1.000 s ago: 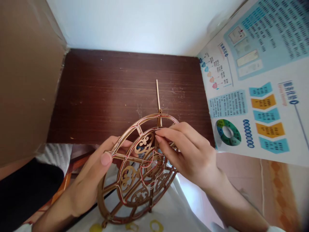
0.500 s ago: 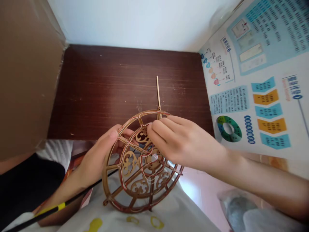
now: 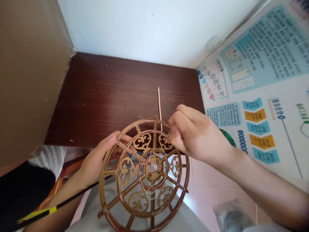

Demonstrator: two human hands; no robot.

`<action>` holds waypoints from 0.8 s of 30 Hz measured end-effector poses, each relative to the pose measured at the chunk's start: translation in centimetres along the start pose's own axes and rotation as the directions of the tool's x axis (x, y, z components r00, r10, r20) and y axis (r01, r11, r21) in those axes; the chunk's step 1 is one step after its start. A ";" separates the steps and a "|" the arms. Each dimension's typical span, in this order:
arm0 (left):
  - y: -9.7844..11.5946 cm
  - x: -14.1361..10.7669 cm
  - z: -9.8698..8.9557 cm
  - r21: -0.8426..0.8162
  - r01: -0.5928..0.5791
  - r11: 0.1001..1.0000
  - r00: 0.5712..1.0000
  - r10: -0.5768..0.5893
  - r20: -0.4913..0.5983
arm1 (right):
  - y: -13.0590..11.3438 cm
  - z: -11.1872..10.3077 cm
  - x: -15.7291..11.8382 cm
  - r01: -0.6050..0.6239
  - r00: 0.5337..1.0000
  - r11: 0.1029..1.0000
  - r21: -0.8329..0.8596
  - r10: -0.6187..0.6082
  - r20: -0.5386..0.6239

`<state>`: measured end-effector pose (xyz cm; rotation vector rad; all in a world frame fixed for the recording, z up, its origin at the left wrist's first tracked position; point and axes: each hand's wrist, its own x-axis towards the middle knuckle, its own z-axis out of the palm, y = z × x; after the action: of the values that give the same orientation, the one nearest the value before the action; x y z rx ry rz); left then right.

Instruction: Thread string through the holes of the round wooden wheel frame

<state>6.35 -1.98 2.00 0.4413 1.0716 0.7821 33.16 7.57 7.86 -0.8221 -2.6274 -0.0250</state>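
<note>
A round, gold-brown openwork frame (image 3: 108,173) with spokes and scroll ornaments tilts toward me above my lap. Thin red and white wires (image 3: 120,190) run along its rings and loop loosely around the hub (image 3: 156,175). My left hand (image 3: 106,149) grips the rim at the upper left, thumb on top and fingers behind. At the upper right of the frame is my right hand (image 3: 190,130), its fingers curled closed against the rings. What its fingertips pinch is hidden. A thin pale stick (image 3: 159,101) lies on the table, partly behind the frame.
The dark brown table (image 3: 108,93) meets a white wall (image 3: 145,32). A brown panel (image 3: 29,74) stands at left, a printed poster board (image 3: 227,112) at right. A black cord with a yellow band (image 3: 52,210) crosses at lower left. A plastic bag (image 3: 233,214) lies on the floor.
My right hand has moved right along the frame, away from its top, uncovering the hub and upper scrolls. My left hand keeps its hold on the rim. The view has shifted slightly.
</note>
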 end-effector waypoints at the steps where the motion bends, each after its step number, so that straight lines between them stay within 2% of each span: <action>1: 0.0 0.0 -0.1 0.002 -0.011 1.000 1.000 0.011 0.014 | 0.3 -0.3 -0.3 -0.045 0.999 0.997 0.058 0.046 -0.024; 3: 0.2 0.1 0.0 -0.005 -0.043 0.999 0.998 0.043 0.035 | 0.8 -0.8 -0.8 -0.104 0.992 0.979 0.174 0.114 -0.048; 5: 0.5 0.0 0.2 -0.023 -0.064 0.998 0.996 0.065 0.055 | 0.8 -0.9 -1.1 -0.121 0.991 0.956 0.267 0.131 -0.023; 9: 0.7 -0.1 0.6 -0.042 -0.054 0.998 0.997 0.056 0.044 | 0.3 -0.3 -1.0 -0.060 0.996 0.948 0.313 0.038 0.076; 15: 0.3 0.1 0.4 -0.031 -0.114 0.993 0.991 0.116 0.071 | -0.3 0.8 0.0 0.009 0.991 0.950 0.312 -0.051 0.126; 19: 0.2 0.1 0.5 -0.015 -0.110 0.994 0.992 0.110 0.065 | -0.5 1.1 0.4 0.126 0.979 0.974 0.186 -0.153 0.134; 24: 0.4 0.3 0.8 0.051 -0.104 0.993 0.993 0.101 0.053 | -1.0 0.9 0.8 0.344 0.924 0.939 -0.012 -0.337 0.181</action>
<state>6.96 -1.44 2.45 0.5630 1.0308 0.8299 31.70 7.30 7.42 -0.3839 -2.9176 -0.1084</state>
